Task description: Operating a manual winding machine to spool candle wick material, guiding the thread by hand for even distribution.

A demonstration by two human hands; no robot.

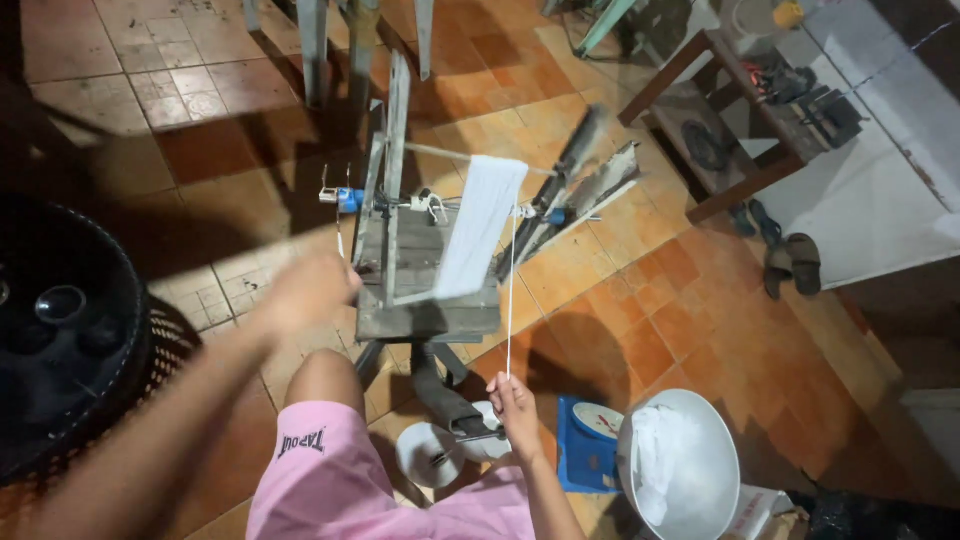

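Head view, looking down past a knee in pink shorts (330,470) onto an orange and cream tiled floor (700,330). At the centre stands a weathered grey wooden winding frame (425,290), its flat boards rough and worn, with thin metal rods and a blue plastic fitting along a cross axle. A wide band of white thread (478,230) is wrapped over the frame's spinning arms, which are blurred. The left hand (308,290), also blurred, sits at the frame's left edge beside the axle; whether its grip is closed on a crank cannot be told. The right hand (515,410) is lower, near the knee, thumb and fingers pinched together on a single taut white strand (510,300) that rises straight up to the band. Just beside that hand lie two round white thread cones (430,455) on a dark metal spindle. To the right sits a smooth white round bowl (715,440) holding loose white fibre, touching a small blue scale (585,440) with a pale round dial. On the far left is a black woven basket (110,330) with dark round objects inside. At upper right a brown wooden bench (700,110) carries dark tools, with sandals (790,260) on the floor beneath its edge. Open tiled floor lies between the frame and the sandals.
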